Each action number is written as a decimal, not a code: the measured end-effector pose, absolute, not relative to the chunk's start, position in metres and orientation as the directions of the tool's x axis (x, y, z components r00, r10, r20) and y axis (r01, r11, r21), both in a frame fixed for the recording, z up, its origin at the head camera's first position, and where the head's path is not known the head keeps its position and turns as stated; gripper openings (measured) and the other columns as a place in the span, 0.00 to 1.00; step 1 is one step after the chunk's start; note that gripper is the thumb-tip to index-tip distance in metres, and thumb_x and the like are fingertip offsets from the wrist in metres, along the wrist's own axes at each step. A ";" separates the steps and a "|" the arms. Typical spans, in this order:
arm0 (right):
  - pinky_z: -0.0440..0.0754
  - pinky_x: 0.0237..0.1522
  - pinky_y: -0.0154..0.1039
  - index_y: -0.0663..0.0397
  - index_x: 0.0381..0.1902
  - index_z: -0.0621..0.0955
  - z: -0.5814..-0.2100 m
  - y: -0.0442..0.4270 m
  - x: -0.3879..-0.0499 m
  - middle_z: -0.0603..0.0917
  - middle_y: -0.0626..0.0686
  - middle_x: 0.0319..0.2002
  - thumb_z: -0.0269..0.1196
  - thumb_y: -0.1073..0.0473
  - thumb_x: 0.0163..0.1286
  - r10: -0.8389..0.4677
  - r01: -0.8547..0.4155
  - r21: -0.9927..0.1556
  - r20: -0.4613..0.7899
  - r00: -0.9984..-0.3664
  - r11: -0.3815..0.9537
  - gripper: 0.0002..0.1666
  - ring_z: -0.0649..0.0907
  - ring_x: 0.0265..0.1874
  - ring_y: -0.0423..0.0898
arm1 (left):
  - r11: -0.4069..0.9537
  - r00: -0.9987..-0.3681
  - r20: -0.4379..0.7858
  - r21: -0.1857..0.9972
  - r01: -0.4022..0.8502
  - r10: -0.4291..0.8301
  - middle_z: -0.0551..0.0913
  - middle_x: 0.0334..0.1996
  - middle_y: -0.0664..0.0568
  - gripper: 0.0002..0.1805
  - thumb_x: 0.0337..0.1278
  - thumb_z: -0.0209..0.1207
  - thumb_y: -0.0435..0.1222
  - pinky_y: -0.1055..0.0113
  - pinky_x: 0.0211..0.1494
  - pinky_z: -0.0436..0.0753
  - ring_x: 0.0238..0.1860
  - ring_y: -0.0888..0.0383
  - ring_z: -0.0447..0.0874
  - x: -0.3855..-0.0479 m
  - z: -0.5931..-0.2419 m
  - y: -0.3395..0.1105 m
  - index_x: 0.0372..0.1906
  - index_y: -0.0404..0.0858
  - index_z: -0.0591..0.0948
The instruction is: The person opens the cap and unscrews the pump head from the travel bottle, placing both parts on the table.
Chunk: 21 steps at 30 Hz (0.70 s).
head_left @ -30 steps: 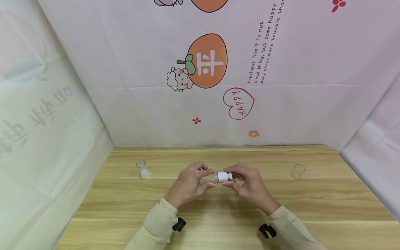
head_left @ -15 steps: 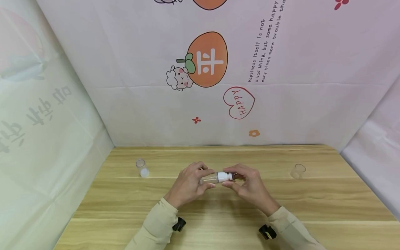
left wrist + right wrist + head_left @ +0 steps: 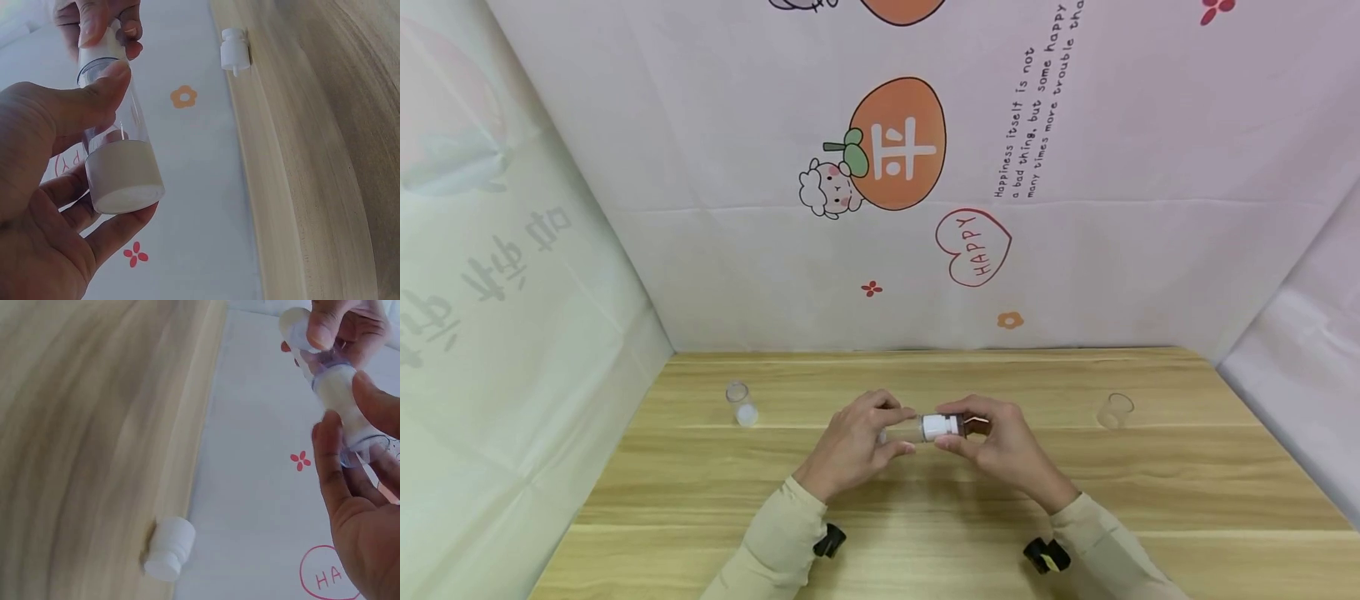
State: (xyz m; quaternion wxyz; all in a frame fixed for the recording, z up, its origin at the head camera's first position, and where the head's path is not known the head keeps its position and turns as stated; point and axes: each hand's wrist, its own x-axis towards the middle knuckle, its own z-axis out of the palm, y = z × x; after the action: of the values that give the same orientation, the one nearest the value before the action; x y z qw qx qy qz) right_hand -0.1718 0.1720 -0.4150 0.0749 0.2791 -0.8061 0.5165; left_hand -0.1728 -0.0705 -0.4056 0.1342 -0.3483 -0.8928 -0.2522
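In the head view, my left hand (image 3: 853,437) grips the clear body of a small bottle (image 3: 906,429), held sideways above the table. The left wrist view shows its white base (image 3: 125,178) below my thumb. My right hand (image 3: 1003,442) pinches the bottle's white collar (image 3: 938,426) between thumb and fingers. Clear plastic shows beyond the collar in the right wrist view, partly hidden by my fingers. A white pump-like piece (image 3: 235,51) with a short thin stem lies on the table in the left wrist view. The hands probably hide it in the head view.
A small clear container with a white base (image 3: 742,405) is at the table's left. A clear cap-like cylinder (image 3: 1116,411) is at the right. The wooden table (image 3: 700,500) ends at a printed white cloth (image 3: 775,275) behind, with cloth sides left and right.
My right hand and wrist have shifted slightly right and turned a little at the collar. The left hand keeps its hold, almost still. The two clear pieces on the table stay put.
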 end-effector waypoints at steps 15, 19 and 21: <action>0.86 0.42 0.40 0.61 0.47 0.85 -0.415 0.173 -0.172 0.86 0.52 0.42 0.76 0.68 0.58 -0.386 -0.493 -0.814 0.368 -0.846 0.305 0.18 0.86 0.37 0.48 | 0.640 -0.740 0.385 0.374 0.671 0.551 0.82 0.42 0.53 0.21 0.54 0.74 0.43 0.69 0.35 0.76 0.37 0.59 0.77 -0.173 -0.407 -0.072 0.53 0.43 0.88; 0.86 0.43 0.41 0.61 0.47 0.84 -0.413 0.176 -0.173 0.86 0.53 0.44 0.75 0.67 0.59 -0.414 -0.462 -0.834 0.322 -0.851 0.301 0.18 0.86 0.38 0.50 | 0.629 -0.742 0.373 0.395 0.670 0.556 0.83 0.41 0.53 0.20 0.54 0.75 0.42 0.68 0.36 0.76 0.38 0.59 0.77 -0.174 -0.409 -0.073 0.52 0.42 0.88; 0.86 0.43 0.42 0.61 0.47 0.84 -0.412 0.178 -0.173 0.86 0.54 0.44 0.75 0.67 0.60 -0.420 -0.451 -0.838 0.306 -0.854 0.307 0.18 0.86 0.38 0.50 | 0.625 -0.744 0.372 0.404 0.668 0.555 0.82 0.41 0.53 0.20 0.53 0.75 0.42 0.67 0.36 0.76 0.38 0.58 0.78 -0.175 -0.410 -0.074 0.52 0.41 0.88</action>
State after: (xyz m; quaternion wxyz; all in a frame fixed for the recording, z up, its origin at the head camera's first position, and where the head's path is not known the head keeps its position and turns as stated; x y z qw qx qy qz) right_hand -0.1730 0.1782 -0.4119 0.0148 0.2695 -0.8081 0.5235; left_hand -0.1750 -0.0740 -0.4104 0.1061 -0.3418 -0.8950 -0.2661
